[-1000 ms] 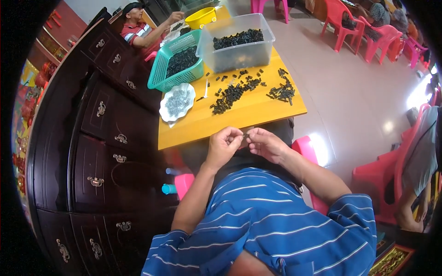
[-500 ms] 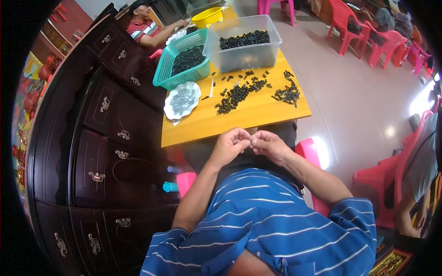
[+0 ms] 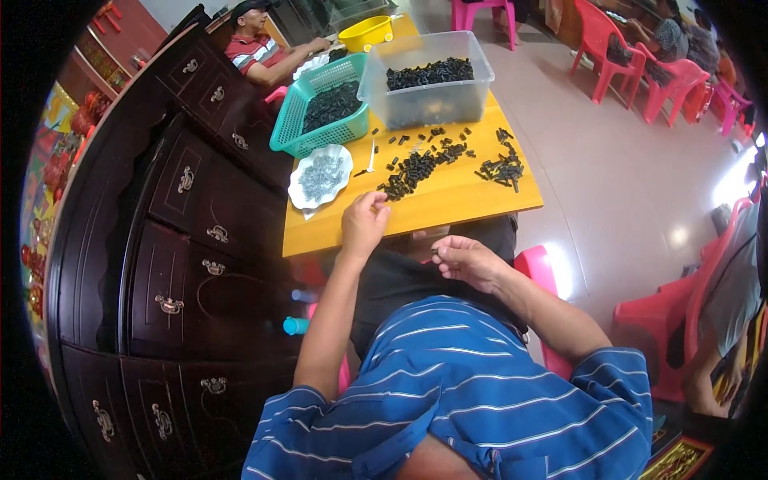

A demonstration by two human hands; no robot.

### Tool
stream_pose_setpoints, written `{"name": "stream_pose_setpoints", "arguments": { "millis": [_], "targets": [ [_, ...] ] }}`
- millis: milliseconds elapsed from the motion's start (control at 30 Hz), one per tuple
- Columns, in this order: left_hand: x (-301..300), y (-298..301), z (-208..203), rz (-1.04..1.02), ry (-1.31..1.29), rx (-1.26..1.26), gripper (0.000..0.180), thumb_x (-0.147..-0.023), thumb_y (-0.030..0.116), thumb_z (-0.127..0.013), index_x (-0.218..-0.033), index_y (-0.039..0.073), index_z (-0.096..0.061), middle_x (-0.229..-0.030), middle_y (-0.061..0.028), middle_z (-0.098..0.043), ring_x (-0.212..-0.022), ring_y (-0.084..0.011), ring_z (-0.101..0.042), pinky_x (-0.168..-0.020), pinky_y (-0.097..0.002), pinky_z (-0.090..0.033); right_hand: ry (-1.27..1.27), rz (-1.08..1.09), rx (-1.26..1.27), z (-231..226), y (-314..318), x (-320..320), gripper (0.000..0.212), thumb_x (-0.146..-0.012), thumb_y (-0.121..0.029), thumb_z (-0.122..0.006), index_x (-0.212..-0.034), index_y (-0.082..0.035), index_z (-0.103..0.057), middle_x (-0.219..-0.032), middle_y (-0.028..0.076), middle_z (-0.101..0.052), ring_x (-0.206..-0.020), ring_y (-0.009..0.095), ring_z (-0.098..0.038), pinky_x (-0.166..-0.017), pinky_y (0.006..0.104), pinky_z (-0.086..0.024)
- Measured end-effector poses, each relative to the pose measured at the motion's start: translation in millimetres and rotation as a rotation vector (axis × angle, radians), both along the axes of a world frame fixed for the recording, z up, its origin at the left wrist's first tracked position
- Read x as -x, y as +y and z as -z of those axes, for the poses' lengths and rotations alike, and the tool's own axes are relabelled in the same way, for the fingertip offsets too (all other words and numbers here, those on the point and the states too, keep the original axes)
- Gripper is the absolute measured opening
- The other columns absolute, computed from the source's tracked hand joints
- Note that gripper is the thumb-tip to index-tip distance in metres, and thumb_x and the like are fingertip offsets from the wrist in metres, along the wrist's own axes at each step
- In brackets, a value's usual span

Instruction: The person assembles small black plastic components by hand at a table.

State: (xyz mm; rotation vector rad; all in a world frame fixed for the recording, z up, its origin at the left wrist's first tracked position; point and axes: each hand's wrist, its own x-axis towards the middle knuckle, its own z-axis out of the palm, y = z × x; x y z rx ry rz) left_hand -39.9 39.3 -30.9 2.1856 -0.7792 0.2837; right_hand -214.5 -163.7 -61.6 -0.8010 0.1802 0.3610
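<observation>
My left hand [image 3: 366, 223] reaches over the near edge of the wooden table [image 3: 336, 232], fingers slightly curled and thumb apart. Its fingertips are at the near end of a heap of small black tubular pieces [image 3: 416, 170]; nothing shows in its grasp. Close to my lap, my right hand [image 3: 470, 262] pinches a small black piece [image 3: 436, 252] between thumb and fingers, which hide most of it. A white scalloped dish [image 3: 298, 182] with many small clear pieces [image 3: 322, 176] stands left of the heap. Farther right lies a second, smaller black pile [image 3: 502, 166].
Behind the heaps stand a green basket [image 3: 282, 132] and a clear plastic bin [image 3: 424, 108], both holding black pieces. A thin white stick [image 3: 372, 154] lies by the dish. Dark drawers [image 3: 208, 232] line the left. Another person [image 3: 260, 52] sits at the table's far end.
My hands have come apart. The left moved forward and left to the heap's near end; the right stays near my lap, a small black piece now visible in its fingers.
</observation>
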Motion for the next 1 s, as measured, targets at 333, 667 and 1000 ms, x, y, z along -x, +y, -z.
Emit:
{"name": "stream_pose_setpoints", "arguments": {
  "millis": [333,667,1000],
  "targets": [
    [-8.3,-8.6,5.1,-0.019,-0.042,-0.027,0.029,-0.081,0.006,-0.072,-0.11,0.006,-0.068,-0.088,-0.0129,-0.068,-0.083,-0.0328,-0.067,-0.074,-0.0422,-0.054,0.033,0.01,-0.019,0.4,-1.6,-0.9,0.012,-0.1,-0.019,-0.065,-0.11,-0.012,-0.065,-0.097,-0.001,-0.071,-0.08,0.008,-0.065,-0.078,0.0255,-0.056],
    [-8.8,-18.2,5.1,-0.02,-0.132,-0.102,0.018,-0.083,0.01,-0.072,-0.101,0.008,-0.074,-0.086,-0.0124,-0.066,-0.08,-0.0314,-0.067,-0.074,-0.0402,-0.053,0.036,0.007,-0.016,1.7,-2.2,-0.9,0.013,-0.099,-0.02,-0.066,-0.11,-0.013,-0.064,-0.096,-0.001,-0.07,-0.08,0.008,-0.065,-0.079,0.0259,-0.056],
    [-15.1,-18.4,5.7,-0.03,-0.183,-0.238,0.013,-0.088,0.014,-0.068,-0.1,0.009,-0.07,-0.095,-0.0132,-0.065,-0.089,-0.0365,-0.065,-0.077,-0.0467,-0.052,0.042,0.011,-0.024,1.5,-2.2,-1.4,0.011,-0.099,-0.019,-0.067,-0.108,-0.013,-0.065,-0.096,-0.001,-0.07,-0.08,0.008,-0.065,-0.078,0.0259,-0.056]
  ]
}}
